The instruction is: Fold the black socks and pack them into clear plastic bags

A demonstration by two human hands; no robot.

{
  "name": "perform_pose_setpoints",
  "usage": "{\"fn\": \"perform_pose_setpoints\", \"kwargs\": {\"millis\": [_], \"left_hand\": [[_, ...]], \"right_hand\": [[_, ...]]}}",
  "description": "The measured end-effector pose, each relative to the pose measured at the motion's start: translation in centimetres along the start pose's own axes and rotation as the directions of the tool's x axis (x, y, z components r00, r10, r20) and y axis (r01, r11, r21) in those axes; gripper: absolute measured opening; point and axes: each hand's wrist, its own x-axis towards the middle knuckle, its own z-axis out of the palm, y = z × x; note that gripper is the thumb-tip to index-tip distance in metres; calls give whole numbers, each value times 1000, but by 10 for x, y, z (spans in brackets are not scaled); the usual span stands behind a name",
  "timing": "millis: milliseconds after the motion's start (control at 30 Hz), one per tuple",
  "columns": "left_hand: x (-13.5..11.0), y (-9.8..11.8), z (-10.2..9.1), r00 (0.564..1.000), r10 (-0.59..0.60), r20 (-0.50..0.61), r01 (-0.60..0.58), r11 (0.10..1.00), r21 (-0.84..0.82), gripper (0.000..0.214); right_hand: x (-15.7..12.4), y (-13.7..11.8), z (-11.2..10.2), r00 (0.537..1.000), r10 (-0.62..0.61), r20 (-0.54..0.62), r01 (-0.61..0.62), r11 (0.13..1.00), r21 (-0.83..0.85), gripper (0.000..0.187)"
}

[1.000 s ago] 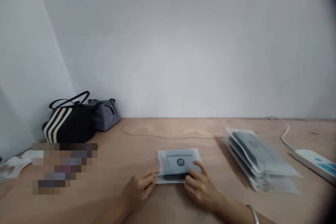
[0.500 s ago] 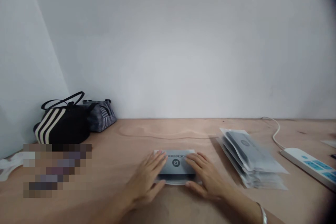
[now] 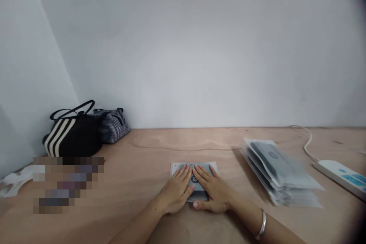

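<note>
A flat packet in a clear plastic sleeve, with a grey printed face and a dark round logo, lies on the wooden table in front of me. My left hand rests flat over its left half, fingers stretched out. Over the right half lies my right hand, also flat, with its thumb apart near the lower edge. The two sets of fingertips almost meet above the logo and hide most of the print. A silver bangle circles my right wrist.
On the right stands a loose stack of similar packets. Beyond it is a white power strip with a cable. A black bag with white stripes and a striped pouch sit at the back left. A blurred-out patch covers something nearer.
Both hands have slid inward from the packet's sides to its middle, covering the logo and lettering. The whole view has shifted slightly.
</note>
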Motion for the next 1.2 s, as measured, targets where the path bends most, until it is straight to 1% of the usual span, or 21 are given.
{"fn": "perform_pose_setpoints", "kwargs": {"millis": [167,267,300,333,400,467,500,533,567,600,667,733,800,867,900,967,1033,1067,1100,1167,1200], "left_hand": [[0,1,3,995,-31,-92,21,994,-110,54],[-2,1,2,969,-109,-222,74,985,-159,48],[-3,0,1,945,-159,-285,110,978,-179,47],[-5,-2,0,910,-219,-352,154,967,-203,47],[-9,-9,-3,810,-348,-472,251,933,-258,51],[-14,-18,-6,706,-452,-545,331,891,-310,54],[-17,-23,-6,668,-489,-561,361,872,-331,54],[-19,-27,-7,643,-515,-567,383,857,-345,52],[-21,-31,-7,631,-533,-564,398,846,-353,51],[-22,-33,-7,630,-542,-556,409,840,-357,49],[-23,-36,-6,649,-544,-531,417,839,-350,46],[-22,-36,-5,672,-537,-510,419,844,-335,45],[-21,-36,-5,692,-531,-490,423,847,-321,45],[-21,-36,-5,706,-529,-471,432,849,-305,45],[-21,-35,-5,712,-528,-462,438,849,-296,46],[-21,-35,-5,724,-526,-446,449,850,-274,46],[-21,-34,-6,734,-524,-432,461,852,-250,46],[-21,-33,-6,740,-521,-426,466,853,-235,45],[-20,-32,-6,744,-519,-421,471,854,-219,45],[-20,-29,-6,756,-508,-413,477,859,-184,44],[-20,-27,-6,761,-501,-411,479,862,-164,43]], "right_hand": [[3,0,1,1000,13,18,-14,1000,3,102],[1,-2,0,999,27,20,-27,1000,-6,98],[0,-3,0,999,35,14,-35,999,-7,94],[-2,-6,-1,999,44,5,-44,999,-8,88],[-3,-12,-1,998,68,-12,-68,998,-11,77],[-1,-20,3,993,112,-23,-113,993,-31,74],[1,-26,6,988,149,-32,-151,987,-49,76],[4,-31,9,979,198,-47,-201,977,-70,77],[7,-36,13,964,255,-73,-261,961,-92,78],[11,-41,17,944,311,-106,-323,940,-112,77],[18,-47,22,900,394,-187,-422,894,-147,73],[21,-50,19,868,416,-271,-473,858,-199,68],[19,-47,5,841,400,-366,-509,814,-279,65],[9,-39,-21,784,383,-489,-577,740,-345,63],[2,-34,-36,736,380,-561,-628,693,-355,62],[-16,-19,-67,553,424,-717,-783,559,-273,59],[-35,1,-90,385,461,-799,-872,466,-151,54],[-43,13,-97,323,508,-798,-897,432,-87,53],[-51,24,-100,283,560,-778,-911,410,-37,53],[-61,45,-97,231,699,-677,-929,366,61,51],[-63,52,-92,223,751,-622,-934,347,83,49]]}}
